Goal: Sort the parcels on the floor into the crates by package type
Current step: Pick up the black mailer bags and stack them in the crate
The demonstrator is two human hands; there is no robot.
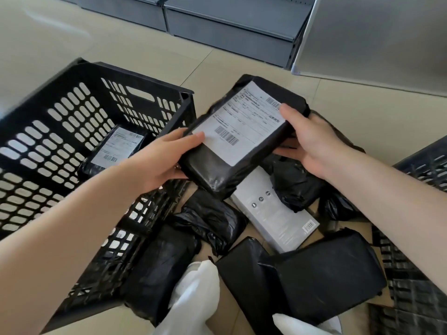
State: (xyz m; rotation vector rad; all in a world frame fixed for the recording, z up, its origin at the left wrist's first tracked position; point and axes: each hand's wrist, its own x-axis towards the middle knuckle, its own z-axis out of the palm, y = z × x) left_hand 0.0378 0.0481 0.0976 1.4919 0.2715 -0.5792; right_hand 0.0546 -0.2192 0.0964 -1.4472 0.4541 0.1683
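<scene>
Beige floor tiles (150,48) under black parcels (326,274), grey shelving (229,25) behind

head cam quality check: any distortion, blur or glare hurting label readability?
Head view: wide-angle bowing stretches the forearms and left crate at the edges; soft even light, mild sheen on floor; label on the held parcel shows barcodes, but its text is too soft to read.

one head-worn view looks steeply down and forward, close over the hands (242,151) and tiled floor (242,64).
</scene>
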